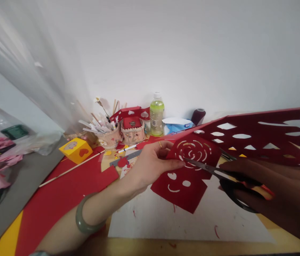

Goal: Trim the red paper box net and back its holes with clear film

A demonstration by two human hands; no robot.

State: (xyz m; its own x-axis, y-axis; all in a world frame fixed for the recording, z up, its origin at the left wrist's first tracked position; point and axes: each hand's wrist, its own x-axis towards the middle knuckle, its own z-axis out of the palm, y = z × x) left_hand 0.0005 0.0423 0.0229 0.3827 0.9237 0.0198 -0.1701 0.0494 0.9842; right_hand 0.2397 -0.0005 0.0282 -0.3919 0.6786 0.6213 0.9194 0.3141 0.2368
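Note:
My left hand (pixel 156 161) pinches the left edge of a dark red sheet of paper (pixel 184 199) between thumb and fingers. Curved slits form a round flower pattern in the sheet, with a smile and two oval holes below it. My right hand (pixel 274 183) is closed around the black and orange handles of a pair of scissors (pixel 219 171). The scissor blades lie over the flower pattern, their tips close to my left thumb. From the sheet, a long red paper strip (pixel 240 128) with rows of cut-out shapes stretches to the right.
White paper (pixel 150 220) with red scraps lies beneath my hands on the wooden table. Behind stand a green drink bottle (pixel 157 113), a tissue pack (pixel 178 125), a thread spool (pixel 199 115) and a pen cup (pixel 109 137). A yellow box (pixel 76 149) and red card (pixel 56 202) lie left.

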